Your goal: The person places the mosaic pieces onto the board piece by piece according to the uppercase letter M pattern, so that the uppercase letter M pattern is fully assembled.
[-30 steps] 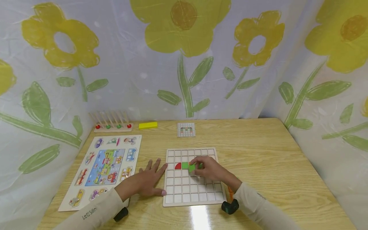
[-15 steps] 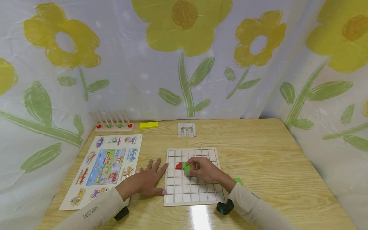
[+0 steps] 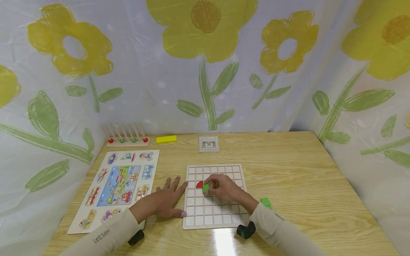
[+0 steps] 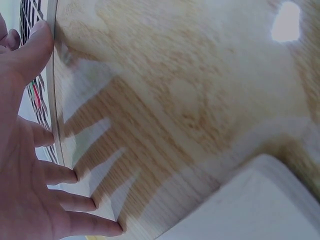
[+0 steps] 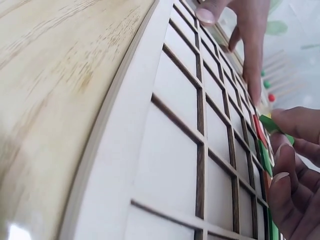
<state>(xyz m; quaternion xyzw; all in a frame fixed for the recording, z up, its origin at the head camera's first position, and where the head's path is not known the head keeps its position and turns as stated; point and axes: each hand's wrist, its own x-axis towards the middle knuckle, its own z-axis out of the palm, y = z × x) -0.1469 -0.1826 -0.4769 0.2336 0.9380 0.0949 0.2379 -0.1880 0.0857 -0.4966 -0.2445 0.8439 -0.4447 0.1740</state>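
My right hand [image 3: 222,188] pinches a green square tile [image 3: 206,187] between thumb and fingers over the white grid board [image 3: 198,210]. In the right wrist view the held tile [image 5: 270,124] tilts just above the board, beside a red rounded piece [image 5: 259,129]. A green tile [image 5: 265,156], an orange one [image 5: 267,184] and another green one sit in the same row. From above, the red piece [image 3: 199,184] shows left of my fingers, which hide part of the row. My left hand [image 3: 164,202] lies with fingers spread at the board's left edge, its thumb [image 4: 37,47] touching that edge.
A picture puzzle board [image 3: 118,185] lies to the left. Behind it stand a peg rack [image 3: 128,142] with red and green beads and a yellow bar [image 3: 166,139]. A small pattern card [image 3: 209,144] lies at the back. Green tiles [image 3: 266,202] rest beside my right forearm.
My right hand has slid left along the row with the green tile, closer to the red piece. Green tiles beside the right forearm have come into sight. My left hand stays put.
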